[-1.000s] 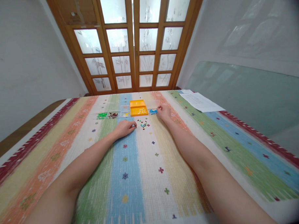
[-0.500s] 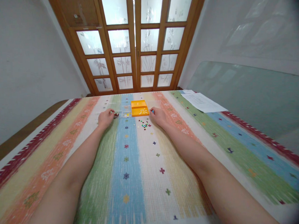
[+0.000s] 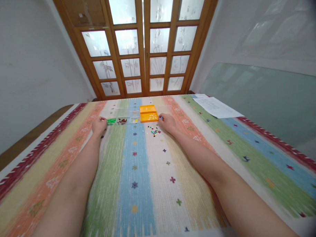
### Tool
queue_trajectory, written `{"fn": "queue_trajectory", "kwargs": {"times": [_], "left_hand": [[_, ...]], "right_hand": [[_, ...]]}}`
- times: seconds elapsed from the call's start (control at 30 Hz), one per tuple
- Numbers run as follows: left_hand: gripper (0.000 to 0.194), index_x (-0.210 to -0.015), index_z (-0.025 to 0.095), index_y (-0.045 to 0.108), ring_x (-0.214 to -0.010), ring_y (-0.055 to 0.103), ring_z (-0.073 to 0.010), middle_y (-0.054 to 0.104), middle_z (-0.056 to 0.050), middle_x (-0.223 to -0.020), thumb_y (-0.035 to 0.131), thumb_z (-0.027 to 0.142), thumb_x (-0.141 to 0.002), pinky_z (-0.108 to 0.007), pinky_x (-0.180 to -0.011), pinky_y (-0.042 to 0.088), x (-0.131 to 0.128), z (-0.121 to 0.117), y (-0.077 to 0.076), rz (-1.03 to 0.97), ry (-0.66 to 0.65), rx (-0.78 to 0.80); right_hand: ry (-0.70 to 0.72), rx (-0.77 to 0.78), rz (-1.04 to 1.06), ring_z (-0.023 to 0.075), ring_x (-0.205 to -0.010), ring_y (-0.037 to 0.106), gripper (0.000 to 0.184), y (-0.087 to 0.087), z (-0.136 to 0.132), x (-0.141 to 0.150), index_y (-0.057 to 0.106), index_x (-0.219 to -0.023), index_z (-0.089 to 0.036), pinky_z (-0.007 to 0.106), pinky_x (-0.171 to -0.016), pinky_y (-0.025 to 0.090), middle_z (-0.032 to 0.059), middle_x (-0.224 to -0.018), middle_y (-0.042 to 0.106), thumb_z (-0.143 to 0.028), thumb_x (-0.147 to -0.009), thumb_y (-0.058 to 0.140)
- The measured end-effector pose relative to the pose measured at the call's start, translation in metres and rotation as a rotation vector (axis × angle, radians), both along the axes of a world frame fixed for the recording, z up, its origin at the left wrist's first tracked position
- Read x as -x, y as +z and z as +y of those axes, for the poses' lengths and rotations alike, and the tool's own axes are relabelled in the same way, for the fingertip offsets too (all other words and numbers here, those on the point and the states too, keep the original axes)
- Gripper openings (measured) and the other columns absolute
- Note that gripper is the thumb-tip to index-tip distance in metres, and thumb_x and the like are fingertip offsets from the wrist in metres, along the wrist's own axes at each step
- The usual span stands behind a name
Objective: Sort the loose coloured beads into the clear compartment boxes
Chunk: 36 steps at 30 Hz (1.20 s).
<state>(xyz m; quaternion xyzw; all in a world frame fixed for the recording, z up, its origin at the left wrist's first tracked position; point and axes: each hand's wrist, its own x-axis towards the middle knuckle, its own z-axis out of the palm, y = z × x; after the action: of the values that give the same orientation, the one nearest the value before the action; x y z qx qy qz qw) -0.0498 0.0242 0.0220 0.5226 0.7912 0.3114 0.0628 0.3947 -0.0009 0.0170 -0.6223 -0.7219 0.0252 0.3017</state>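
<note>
A row of small open boxes crosses the far part of the table. My left hand (image 3: 99, 126) is closed at the left end, its fingers on the edge of a clear plastic box of green pieces (image 3: 111, 121). Beside that stand a clear box of dark red-brown pieces (image 3: 122, 121) and one with yellow pieces (image 3: 135, 120). An orange box (image 3: 148, 108) with its lid raised holds white pieces. At the right end my right hand (image 3: 167, 122) is closed on a clear box with blue pieces (image 3: 161, 117), mostly hidden by the fingers.
Loose small coloured pieces (image 3: 154, 131) lie scattered in front of the orange box. White paper sheets (image 3: 216, 107) lie at the far right of the striped tablecloth (image 3: 140, 209). Behind the table stand wooden doors (image 3: 145, 60) with frosted panes.
My left hand has moved left, from the box of red-brown pieces to the box of green pieces, which now shows. My right hand stays by the blue pieces.
</note>
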Motion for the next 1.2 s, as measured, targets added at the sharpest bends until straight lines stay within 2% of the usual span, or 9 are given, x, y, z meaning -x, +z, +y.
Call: {"fn": "queue_trajectory", "kwargs": {"times": [0.17, 0.37, 0.57, 0.87, 1.0, 1.2], "left_hand": [[0.03, -0.107, 0.02, 0.079, -0.081, 0.066, -0.0244, 0.073, -0.005, -0.075, 0.061, 0.033, -0.087, -0.032, -0.075, 0.048, -0.003, -0.004, 0.004, 0.019, -0.02, 0.023], [0.034, -0.108, 0.019, 0.081, -0.086, 0.071, -0.0272, 0.077, -0.01, -0.084, 0.061, 0.034, -0.085, -0.033, -0.075, 0.05, -0.007, -0.006, 0.007, 0.058, -0.015, 0.014], [0.036, -0.111, 0.02, 0.081, -0.092, 0.072, -0.0303, 0.078, -0.013, -0.092, 0.058, 0.036, -0.088, -0.037, -0.08, 0.052, -0.009, -0.004, 0.006, 0.085, -0.021, -0.004], [0.035, -0.111, 0.024, 0.079, -0.095, 0.07, -0.0282, 0.079, -0.01, -0.1, 0.053, 0.039, -0.094, -0.032, -0.077, 0.048, -0.032, -0.009, 0.009, 0.167, -0.046, -0.051], [0.036, -0.115, 0.026, 0.078, -0.095, 0.07, -0.0279, 0.079, -0.009, -0.101, 0.053, 0.042, -0.096, -0.032, -0.075, 0.045, -0.046, -0.011, 0.01, 0.225, -0.162, -0.032], [0.036, -0.117, 0.026, 0.079, -0.091, 0.071, -0.0272, 0.08, -0.008, -0.097, 0.053, 0.042, -0.098, -0.031, -0.072, 0.044, -0.067, -0.019, 0.015, 0.31, -0.316, 0.005]], "right_hand": [[0.012, -0.012, 0.001, 0.0237, -0.09, 0.064, 0.021, 0.0, 0.0, 0.0, 0.077, -0.106, -0.022, 0.031, -0.078, 0.041, 0.0072, -0.096, 0.077, -0.028, -0.099, 0.058], [0.037, -0.008, -0.013, 0.0236, -0.092, 0.065, 0.022, 0.004, -0.005, 0.002, 0.077, -0.106, -0.022, 0.031, -0.08, 0.043, 0.0075, -0.099, 0.079, -0.028, -0.1, 0.057], [0.14, -0.03, -0.072, 0.0238, -0.095, 0.066, 0.02, 0.005, -0.005, 0.004, 0.077, -0.106, -0.021, 0.032, -0.084, 0.043, 0.0093, -0.105, 0.078, -0.024, -0.099, 0.058], [0.505, -0.109, -0.198, 0.0228, -0.096, 0.064, 0.018, 0.005, -0.016, 0.03, 0.077, -0.103, -0.021, 0.032, -0.088, 0.041, 0.0089, -0.1, 0.076, -0.023, -0.101, 0.059], [0.645, -0.162, -0.223, 0.0242, -0.1, 0.063, 0.019, 0.004, -0.023, 0.042, 0.078, -0.107, -0.022, 0.035, -0.091, 0.043, 0.0098, -0.104, 0.075, -0.027, -0.102, 0.06], [0.817, -0.135, -0.211, 0.0247, -0.106, 0.064, 0.023, 0.006, -0.029, 0.045, 0.081, -0.111, -0.025, 0.041, -0.1, 0.046, 0.0085, -0.112, 0.078, -0.03, -0.104, 0.059]]}}
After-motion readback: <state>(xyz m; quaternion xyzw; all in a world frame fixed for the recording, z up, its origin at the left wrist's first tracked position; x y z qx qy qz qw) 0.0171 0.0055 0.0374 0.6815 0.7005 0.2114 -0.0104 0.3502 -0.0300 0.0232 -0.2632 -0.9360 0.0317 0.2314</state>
